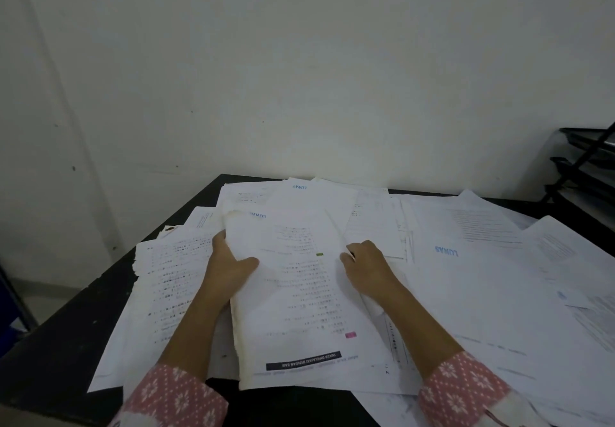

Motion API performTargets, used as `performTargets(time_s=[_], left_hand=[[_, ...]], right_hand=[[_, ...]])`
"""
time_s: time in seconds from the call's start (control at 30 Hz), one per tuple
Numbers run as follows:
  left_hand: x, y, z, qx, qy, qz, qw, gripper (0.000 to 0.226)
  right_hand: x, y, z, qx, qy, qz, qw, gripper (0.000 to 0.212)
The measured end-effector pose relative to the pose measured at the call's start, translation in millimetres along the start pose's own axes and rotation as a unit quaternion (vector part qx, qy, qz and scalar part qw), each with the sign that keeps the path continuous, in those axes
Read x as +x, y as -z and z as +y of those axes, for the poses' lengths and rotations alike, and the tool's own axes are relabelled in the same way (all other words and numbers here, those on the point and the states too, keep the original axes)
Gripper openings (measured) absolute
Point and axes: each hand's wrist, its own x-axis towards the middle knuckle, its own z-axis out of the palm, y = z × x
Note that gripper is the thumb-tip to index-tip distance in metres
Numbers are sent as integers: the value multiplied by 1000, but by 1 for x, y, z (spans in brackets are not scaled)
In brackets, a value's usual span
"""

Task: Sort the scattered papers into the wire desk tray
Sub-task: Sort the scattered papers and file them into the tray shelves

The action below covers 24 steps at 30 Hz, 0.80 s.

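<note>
At frame centre we grip one sheet point(293, 280), left hand point(229, 267) and right hand point(366, 267) pinching its edges; scattered papers point(482, 277) remain, wire tray point(589, 167) far right looks barely filled.

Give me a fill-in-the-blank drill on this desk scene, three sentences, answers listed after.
1. The left hand and the right hand grip the same ____ from opposite edges.
2. The wire desk tray stands at the far ____ corner of the table.
3. The word LUNAS on the sheet beside the right hand is printed in ____ ink.

Missing words: paper; right; blue
</note>
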Motion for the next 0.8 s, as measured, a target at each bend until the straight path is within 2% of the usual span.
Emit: performTargets(time_s=[0.13,0.23,0.33,0.43,0.47,0.57,0.63,0.7,0.8], left_hand=[[-1,-2,-1,55,-12,22,998,68],[-3,-4,0,44,-22,45,998,59],[-4,-5,1,7,-15,53,998,53],[-6,-6,4,-70,-5,42,997,44],[-7,-7,5,-87,-5,39,995,40],[-10,-10,9,-101,-2,35,994,28],[-11,-10,12,-114,16,0,993,30],[-11,-9,17,-131,51,-83,987,41],[-13,-11,21,-37,44,-180,982,57]], right_hand=[[-1,8,4,12,-12,-14,1000,39],[-4,17,4,48,-25,-26,998,42],[-10,23,0,126,-36,-29,991,32],[-14,32,1,224,-76,-31,971,62],[-16,35,2,253,-78,-41,963,65],[-19,43,8,343,-59,-92,933,43],[-20,47,11,348,-51,-72,933,39],[-19,51,15,341,-56,-30,938,41],[-17,56,19,355,-73,25,932,28]])
